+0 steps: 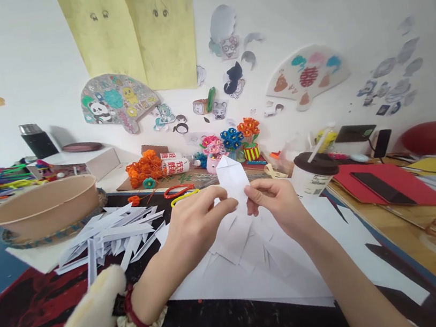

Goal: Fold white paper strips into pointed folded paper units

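A small white piece of paper [233, 178], its top folded to a point, stands raised between my two hands above the work surface. My right hand [276, 201] pinches its right edge between thumb and fingers. On the other side, my left hand [200, 223] has curled fingers, with its thumb lying across the left edge of the paper. Some of the left fingertips are hidden. Below are loose white paper pieces [249, 245] on larger white sheets [243, 284]. A heap of folded white paper strips [118, 231] lies left of my left hand.
Behind the hands stand pipe-cleaner flowers in a striped pot [251, 152], orange flowers [143, 169] and yellow-handled scissors [184, 196]. A lidded cup with a straw [314, 171] stands close to my right hand. A beige basin [41, 207] sits left; red folders [387, 183] lie right.
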{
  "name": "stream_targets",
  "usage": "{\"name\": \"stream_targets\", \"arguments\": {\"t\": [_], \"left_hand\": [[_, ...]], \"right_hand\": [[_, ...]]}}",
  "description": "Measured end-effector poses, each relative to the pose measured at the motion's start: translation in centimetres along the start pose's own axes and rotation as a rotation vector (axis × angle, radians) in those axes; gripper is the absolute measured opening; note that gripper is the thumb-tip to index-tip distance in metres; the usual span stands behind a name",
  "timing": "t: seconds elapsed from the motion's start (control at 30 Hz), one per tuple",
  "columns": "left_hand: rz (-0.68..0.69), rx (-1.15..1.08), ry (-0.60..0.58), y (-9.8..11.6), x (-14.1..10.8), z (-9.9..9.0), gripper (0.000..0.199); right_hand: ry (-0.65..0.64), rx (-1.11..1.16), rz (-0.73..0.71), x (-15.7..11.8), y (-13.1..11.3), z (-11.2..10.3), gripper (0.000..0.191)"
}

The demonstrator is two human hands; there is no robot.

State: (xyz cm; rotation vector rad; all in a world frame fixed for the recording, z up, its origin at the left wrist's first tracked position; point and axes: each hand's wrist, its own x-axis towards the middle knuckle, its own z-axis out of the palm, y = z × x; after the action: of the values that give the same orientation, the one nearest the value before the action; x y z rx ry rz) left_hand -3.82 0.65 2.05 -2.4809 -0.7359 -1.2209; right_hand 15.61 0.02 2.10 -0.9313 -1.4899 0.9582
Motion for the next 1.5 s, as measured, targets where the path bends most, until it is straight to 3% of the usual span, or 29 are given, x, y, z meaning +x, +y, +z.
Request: {"name": "stream_targets", "arguments": {"t": [0.17, 0.3, 0.37, 0.43, 1.27, 1.5], "left_hand": [[-0.197, -0.176, 0.086, 0.9, 0.6, 0.1, 0.004], [-0.542, -0.263, 0.154, 1.5, 0.7, 0.4, 0.028], [-0.695, -0.377, 0.116, 1.6, 0.7, 0.7, 0.027], [-0.760, -0.501, 0.057, 1.7, 0.7, 0.8, 0.018], [-0.724, -0.455, 0.111, 2.8, 0.4, 1.2, 0.024], [-0.703, -0.518, 0.094, 2.6, 0.6, 1.1, 0.024]], "right_hand": [[-0.004, 0.038, -0.017, -0.1, 0.1, 0.3, 0.029], [-0.020, 0.109, -0.011, -0.2, 0.2, 0.7, 0.025], [-0.021, 0.134, -0.013, -0.3, 0.3, 0.8, 0.022], [-0.023, 0.151, -0.011, -0.3, 0.4, 1.0, 0.019], [-0.143, 0.203, 0.082, -0.6, 0.4, 1.7, 0.021], [-0.155, 0.197, 0.041, -0.5, 0.5, 1.7, 0.021]]}}
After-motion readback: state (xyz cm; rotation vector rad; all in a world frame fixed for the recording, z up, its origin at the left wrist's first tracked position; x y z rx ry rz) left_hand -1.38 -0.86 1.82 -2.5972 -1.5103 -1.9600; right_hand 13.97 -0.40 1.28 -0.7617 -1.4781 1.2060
